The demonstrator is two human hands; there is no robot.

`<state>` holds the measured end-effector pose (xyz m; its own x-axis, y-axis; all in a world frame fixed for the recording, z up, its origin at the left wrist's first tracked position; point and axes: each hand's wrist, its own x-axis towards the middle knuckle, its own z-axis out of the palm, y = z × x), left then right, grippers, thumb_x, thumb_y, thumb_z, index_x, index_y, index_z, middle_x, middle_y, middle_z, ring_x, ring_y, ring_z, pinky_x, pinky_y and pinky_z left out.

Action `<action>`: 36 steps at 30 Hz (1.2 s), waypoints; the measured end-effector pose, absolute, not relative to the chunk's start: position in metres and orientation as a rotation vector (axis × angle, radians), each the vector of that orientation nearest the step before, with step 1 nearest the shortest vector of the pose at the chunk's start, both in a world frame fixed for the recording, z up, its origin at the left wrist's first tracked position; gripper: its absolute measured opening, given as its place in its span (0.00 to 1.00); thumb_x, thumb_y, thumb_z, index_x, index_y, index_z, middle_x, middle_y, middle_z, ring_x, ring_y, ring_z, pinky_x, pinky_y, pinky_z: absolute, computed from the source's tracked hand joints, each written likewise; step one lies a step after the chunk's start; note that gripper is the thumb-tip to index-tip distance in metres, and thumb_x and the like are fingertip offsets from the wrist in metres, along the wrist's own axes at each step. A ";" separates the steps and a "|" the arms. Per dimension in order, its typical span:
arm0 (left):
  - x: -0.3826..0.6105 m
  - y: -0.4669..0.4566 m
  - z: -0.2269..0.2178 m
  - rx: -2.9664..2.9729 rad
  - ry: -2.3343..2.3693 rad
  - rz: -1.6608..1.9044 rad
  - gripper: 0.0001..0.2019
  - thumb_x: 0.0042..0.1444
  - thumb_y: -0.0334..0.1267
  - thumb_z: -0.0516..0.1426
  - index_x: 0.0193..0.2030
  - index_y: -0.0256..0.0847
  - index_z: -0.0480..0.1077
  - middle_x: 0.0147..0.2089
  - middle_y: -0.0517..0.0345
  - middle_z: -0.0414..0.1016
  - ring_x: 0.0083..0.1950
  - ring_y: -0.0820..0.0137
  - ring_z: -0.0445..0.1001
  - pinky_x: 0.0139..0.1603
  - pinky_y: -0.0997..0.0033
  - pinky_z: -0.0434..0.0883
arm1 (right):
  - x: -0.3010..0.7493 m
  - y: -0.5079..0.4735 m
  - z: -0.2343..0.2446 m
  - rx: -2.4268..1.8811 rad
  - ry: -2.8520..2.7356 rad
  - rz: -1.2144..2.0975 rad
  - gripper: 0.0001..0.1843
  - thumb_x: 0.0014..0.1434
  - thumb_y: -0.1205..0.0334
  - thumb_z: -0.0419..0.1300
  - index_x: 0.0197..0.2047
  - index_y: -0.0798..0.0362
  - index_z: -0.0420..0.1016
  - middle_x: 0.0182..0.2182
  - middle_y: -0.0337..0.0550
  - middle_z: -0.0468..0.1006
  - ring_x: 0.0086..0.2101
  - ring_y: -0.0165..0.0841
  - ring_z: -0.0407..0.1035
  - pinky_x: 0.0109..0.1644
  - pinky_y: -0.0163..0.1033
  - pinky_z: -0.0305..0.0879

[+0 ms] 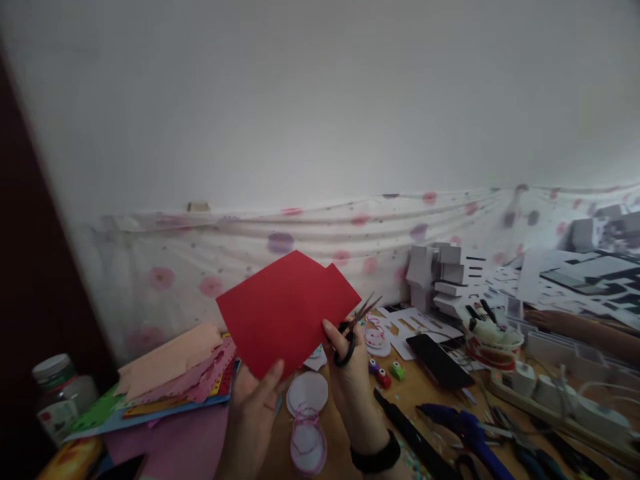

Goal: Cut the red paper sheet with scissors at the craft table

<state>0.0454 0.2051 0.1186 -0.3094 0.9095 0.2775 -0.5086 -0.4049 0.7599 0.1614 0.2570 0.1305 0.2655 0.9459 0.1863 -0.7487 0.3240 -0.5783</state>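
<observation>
Pale, bare wall point(320, 100) fills the upper part of the head view, and below it a flowered sheet point(390, 237) hangs down to the back edge of a cluttered wooden table point(339, 447).

Red paper point(275, 310) is held up in the air over the middle of the table, tilted, with a second corner jutting out at its right; whether that is another sheet or a fold, I cannot tell. The left hand point(255, 393) pinches its lower edge, thumb in front, other fingers partly hidden. The right hand point(347, 380) grips the scissors point(352, 325), its thumb against the paper's right side.

The blades stand slightly apart, just beside the paper — a slip of the right hand could nick it, since the same hand seems to steady both. Thin and held low, the paper might also bend or crease if pinched harder. Toward the table's front right corner, a blue glue gun point(463, 430) shows a small red light; if it is hot, a stray forearm could get burned. White discs point(310, 393) lie below the paper, where a dropped blade could mark them.

As for writing, the label on the bottle point(63, 393) at the table's left end is too blurred to read — no brand is legible anywhere.
</observation>
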 end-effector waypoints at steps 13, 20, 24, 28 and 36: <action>-0.012 0.206 0.148 1.109 1.305 1.741 0.26 0.36 0.46 0.73 0.42 0.39 0.76 0.44 0.51 0.83 0.45 0.56 0.82 0.45 0.64 0.81 | 0.190 0.273 0.127 -0.629 -0.783 1.146 0.30 0.34 0.53 0.80 0.35 0.51 0.68 0.22 0.30 0.71 0.20 0.24 0.60 0.22 0.29 0.54; -0.043 0.206 0.147 0.923 1.506 1.779 0.31 0.33 0.54 0.71 0.45 0.44 0.76 0.51 0.51 0.81 0.53 0.49 0.78 0.46 0.58 0.81 | 0.197 0.267 0.129 -0.658 -1.317 1.414 0.23 0.40 0.56 0.78 0.36 0.52 0.75 0.28 0.37 0.79 0.28 0.32 0.71 0.32 0.35 0.67; -0.057 0.205 0.149 1.171 1.573 1.605 0.31 0.32 0.55 0.71 0.43 0.42 0.77 0.46 0.51 0.83 0.49 0.51 0.79 0.53 0.55 0.78 | 0.200 0.271 0.128 -0.642 -1.321 1.387 0.21 0.45 0.53 0.76 0.39 0.51 0.77 0.32 0.39 0.81 0.30 0.34 0.73 0.34 0.36 0.69; -0.061 0.211 0.145 1.276 1.623 1.556 0.26 0.38 0.60 0.69 0.39 0.45 0.80 0.43 0.54 0.84 0.49 0.50 0.79 0.52 0.56 0.78 | 0.198 0.276 0.126 -0.649 -1.313 1.254 0.22 0.45 0.55 0.77 0.42 0.50 0.79 0.39 0.43 0.84 0.36 0.37 0.76 0.40 0.38 0.73; -0.062 0.217 0.133 1.028 1.361 1.632 0.27 0.38 0.60 0.71 0.37 0.41 0.80 0.35 0.50 0.83 0.41 0.54 0.81 0.37 0.64 0.79 | 0.203 0.274 0.137 -0.741 -1.250 1.072 0.20 0.39 0.54 0.79 0.35 0.49 0.81 0.37 0.46 0.84 0.33 0.42 0.77 0.35 0.44 0.76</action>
